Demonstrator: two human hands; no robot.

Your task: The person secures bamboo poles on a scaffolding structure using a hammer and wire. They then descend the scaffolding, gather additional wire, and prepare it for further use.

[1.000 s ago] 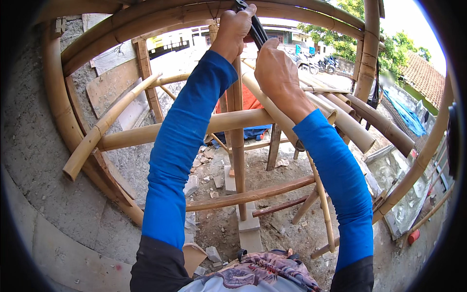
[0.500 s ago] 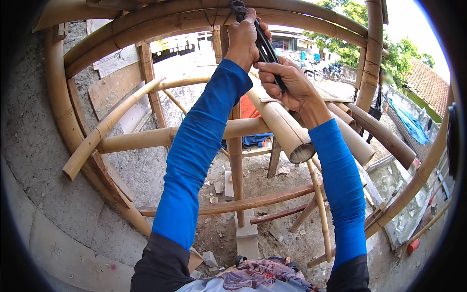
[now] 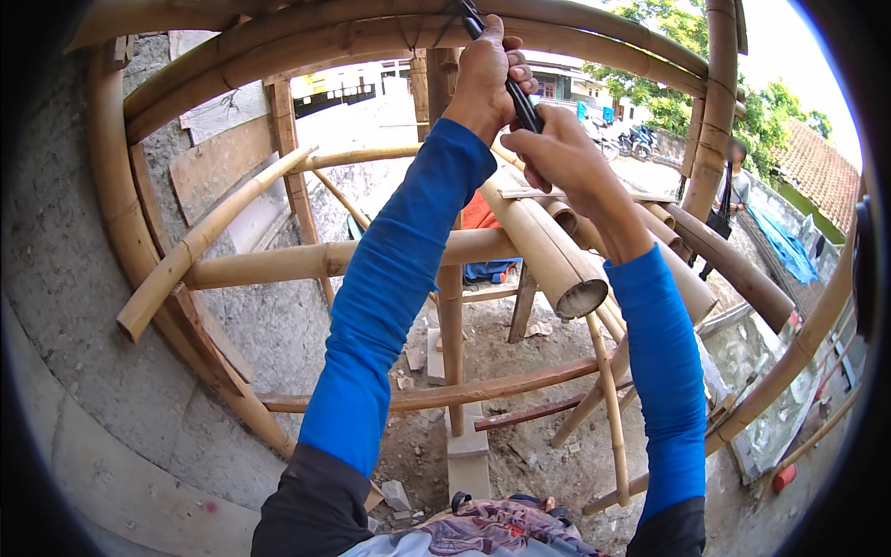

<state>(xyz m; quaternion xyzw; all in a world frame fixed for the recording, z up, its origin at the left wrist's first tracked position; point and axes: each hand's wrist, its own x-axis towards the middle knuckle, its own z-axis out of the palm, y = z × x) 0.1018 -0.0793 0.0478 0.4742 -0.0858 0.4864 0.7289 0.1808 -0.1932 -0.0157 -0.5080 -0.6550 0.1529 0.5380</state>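
Observation:
Both my arms reach up toward a pair of doubled horizontal bamboo poles [image 3: 306, 58] bound with dark ties. My left hand [image 3: 485, 76] is closed around the upper part of black long-handled pincers [image 3: 526, 109]. Lower down, my right hand [image 3: 566, 153] grips the ends of the handles, which lie close together. The jaw end points up to the bamboo near the dark ties [image 3: 408, 30]; just what the jaws touch cannot be made out.
Below my hands a thick cut bamboo pole [image 3: 548, 251] juts toward me, with several others to its right. A crossing bamboo rail [image 3: 269, 266] runs at left beside a rough wall [image 3: 56, 269]. Wooden braces [image 3: 492, 382] span above rubble ground. A person [image 3: 733, 190] stands at far right.
The pincers have tilted and shifted slightly right, their jaw end rising toward the frame's top. Their handles look closer together. Both hands moved slightly right with them.

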